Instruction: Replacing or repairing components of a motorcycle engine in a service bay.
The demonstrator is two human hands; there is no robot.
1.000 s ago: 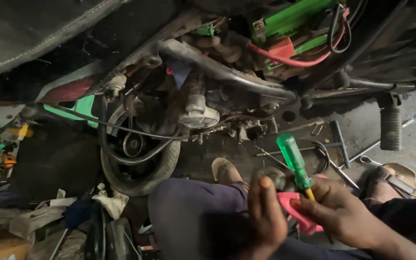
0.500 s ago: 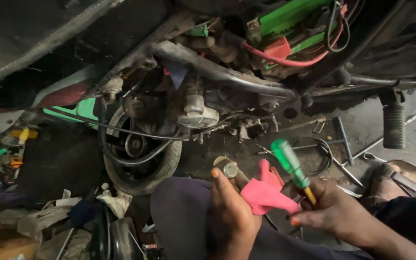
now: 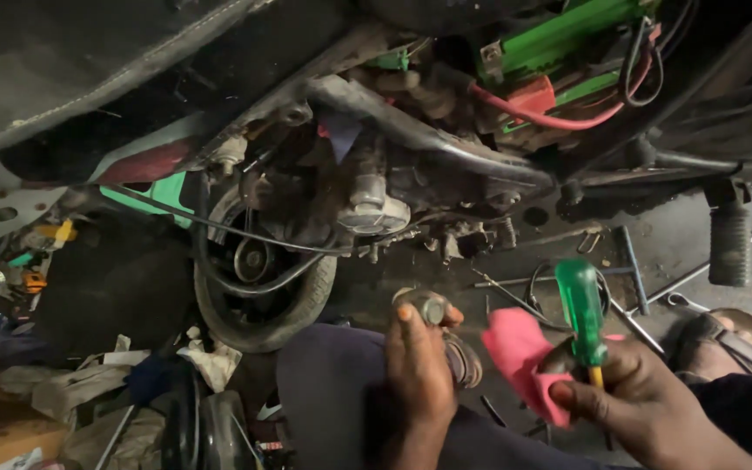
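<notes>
1. Holding a small round metal part (image 3: 433, 307) in your left hand (image 3: 419, 370), fingers clenched around it, raised above your knee (image 3: 332, 392).
2. Your right hand (image 3: 633, 396) grips a screwdriver (image 3: 583, 315) with a green handle pointing up, and a pink rag (image 3: 520, 352) is pinched in the same grasp.
3. The rag hangs between both hands, just beside the metal part.
4. Ahead, a scooter engine (image 3: 367, 204) sits beside a small rear wheel (image 3: 258, 278) with a black cable (image 3: 219, 222) running across it.
5. A red wire (image 3: 559, 117) loops near green bodywork (image 3: 559, 39) above.
6. A sandal (image 3: 728, 335) and loose metal rods (image 3: 628, 270) lie on the floor (image 3: 681, 244) to the right.
</notes>
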